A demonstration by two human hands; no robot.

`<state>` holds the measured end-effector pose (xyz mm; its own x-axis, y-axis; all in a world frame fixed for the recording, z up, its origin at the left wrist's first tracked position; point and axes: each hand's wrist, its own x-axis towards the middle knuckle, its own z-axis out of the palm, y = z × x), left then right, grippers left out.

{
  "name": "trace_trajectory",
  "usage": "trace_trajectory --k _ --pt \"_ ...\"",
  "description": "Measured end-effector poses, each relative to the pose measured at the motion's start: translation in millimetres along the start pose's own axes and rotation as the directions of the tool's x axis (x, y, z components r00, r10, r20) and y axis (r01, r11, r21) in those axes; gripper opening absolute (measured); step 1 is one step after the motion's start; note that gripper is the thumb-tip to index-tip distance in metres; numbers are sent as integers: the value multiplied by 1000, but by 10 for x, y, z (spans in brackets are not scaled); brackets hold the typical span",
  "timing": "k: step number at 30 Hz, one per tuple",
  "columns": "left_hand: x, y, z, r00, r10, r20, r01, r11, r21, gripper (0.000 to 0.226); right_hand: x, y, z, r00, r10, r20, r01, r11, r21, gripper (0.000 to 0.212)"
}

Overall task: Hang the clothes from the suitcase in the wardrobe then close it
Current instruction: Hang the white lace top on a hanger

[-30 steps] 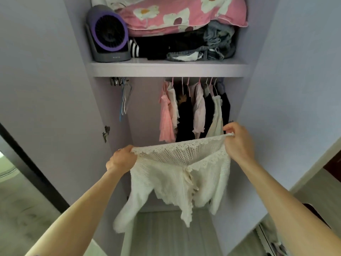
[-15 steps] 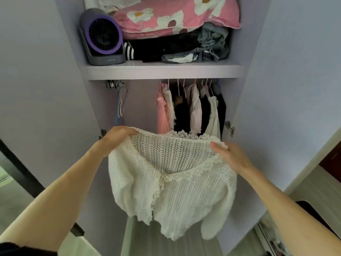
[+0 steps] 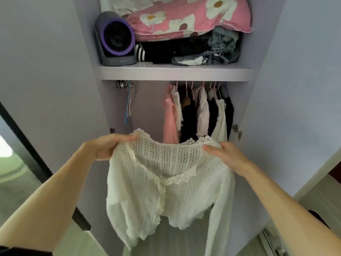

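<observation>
A cream crochet cardigan (image 3: 166, 182) hangs spread in front of the open wardrobe (image 3: 173, 72). My left hand (image 3: 108, 146) grips its left shoulder and my right hand (image 3: 227, 154) holds its right shoulder, with the front tie and sleeves dangling below. Behind it, several garments (image 3: 197, 115) in pink, white and black hang on hangers from the rail at the right. Empty hangers (image 3: 129, 102) hang at the rail's left end. The suitcase is out of view.
Both lilac wardrobe doors (image 3: 46, 89) stand open at either side. On the upper shelf sit a grey and purple fan (image 3: 116, 39), a pink flowered pillow (image 3: 188, 17) and folded dark clothes (image 3: 186, 50). A door hinge (image 3: 237, 132) juts out at the right.
The cardigan has been turned from hem-up to collar-up and now hangs straight by its shoulders. Both hands shifted their hold to the shoulders, and the view moved closer to the wardrobe.
</observation>
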<state>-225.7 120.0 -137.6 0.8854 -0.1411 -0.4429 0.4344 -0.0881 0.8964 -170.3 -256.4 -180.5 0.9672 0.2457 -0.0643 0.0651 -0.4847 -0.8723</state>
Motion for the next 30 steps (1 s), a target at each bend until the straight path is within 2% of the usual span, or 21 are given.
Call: trace_trajectory --k 1,3,6,7,10,12,13,14,16,17,20,22,23,24,25,26,28,30 --pt "-26 -31 -40 998 -21 58 19 999 49 44 21 -15 19 999 -26 -36 27 1000 16 80" --pt "-41 -118 -166 997 -18 80 12 998 69 50 54 -38 11 994 -45 -103 46 999 5 89" --pt "-115 -261 -334 1000 -14 -15 15 995 94 68 88 -45 42 989 -41 -145 36 999 -36 93" --pt "-81 -340 -383 999 -12 -50 19 989 147 74 76 -45 62 989 -36 -146 30 998 -48 90" --pt "135 -583 -558 964 -2 -264 43 988 150 101 77 -122 247 994 -64 -90 59 997 -48 81" --pt "129 -580 -461 912 41 -408 -3 996 93 114 102 -198 397 996 -73 -54 73 997 9 52" --pt "70 -498 -309 890 81 -449 -43 995 94 104 98 -239 442 997 -74 -30 75 997 34 38" --pt "30 -448 -189 871 123 -476 -78 991 113 86 116 -268 486 996 -87 -4 87 995 43 35" --pt "2 -368 -4 858 255 -446 -144 953 267 60 133 -377 590 992 -103 71 98 993 69 45" --pt "-24 -315 100 863 318 -392 -176 918 356 57 131 -441 635 987 -113 118 103 991 83 46" --pt "-58 -206 360 901 374 -218 -199 806 558 75 88 -697 755 949 -157 273 127 984 125 14" --pt "-38 -154 524 917 381 -120 -211 716 666 88 105 -825 828 923 -185 337 139 978 155 17" --pt "-26 -133 592 915 396 -79 -229 671 705 82 116 -881 855 915 -192 354 140 976 169 22" --pt "27 -135 623 910 409 -58 -240 638 732 65 148 -917 879 909 -192 369 134 975 178 24" --pt "70 -137 616 909 412 -58 -237 627 742 44 199 -963 900 906 -188 379 128 976 178 26" --pt "109 -145 601 908 412 -71 -231 635 738 35 244 -979 918 912 -180 369 122 977 175 28" --pt "170 -152 549 900 421 -109 -219 655 723 42 368 -980 939 929 -168 329 110 976 187 30" --pt "162 -125 512 886 442 -139 -215 659 721 33 457 -959 954 948 -148 281 94 976 197 30"
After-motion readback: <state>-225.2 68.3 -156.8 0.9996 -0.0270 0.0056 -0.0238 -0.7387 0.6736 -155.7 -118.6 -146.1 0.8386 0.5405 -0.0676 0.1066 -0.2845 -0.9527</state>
